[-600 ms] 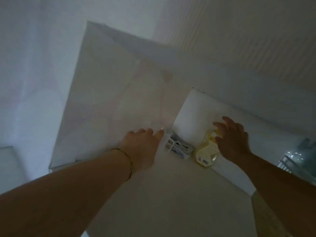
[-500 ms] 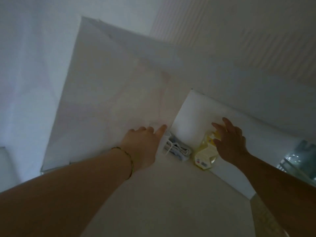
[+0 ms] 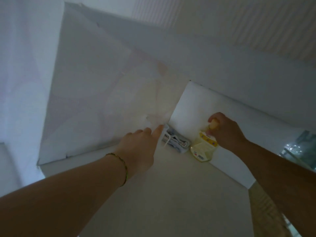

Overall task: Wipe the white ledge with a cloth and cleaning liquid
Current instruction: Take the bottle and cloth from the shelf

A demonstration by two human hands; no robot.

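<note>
A folded grey-white cloth (image 3: pixel 176 141) lies in the corner of the pale ledge (image 3: pixel 171 194), against the wall. Right beside it stands a yellow bottle of cleaning liquid (image 3: pixel 204 147) with a label. My right hand (image 3: pixel 225 130) is closed around the bottle's neck and cap. My left hand (image 3: pixel 140 147) reaches along the ledge with its fingers extended, the fingertips touching the cloth's left end. A thin bracelet circles the left wrist.
White walls (image 3: pixel 102 82) rise behind the ledge and meet at the corner. A white upright panel (image 3: pixel 239 120) borders the ledge on the right. Something glassy and shiny (image 3: pixel 301 147) shows at the far right edge.
My right hand has gone from open fingers over the bottle to closed around its top. My left hand has slid forward to the cloth's edge.
</note>
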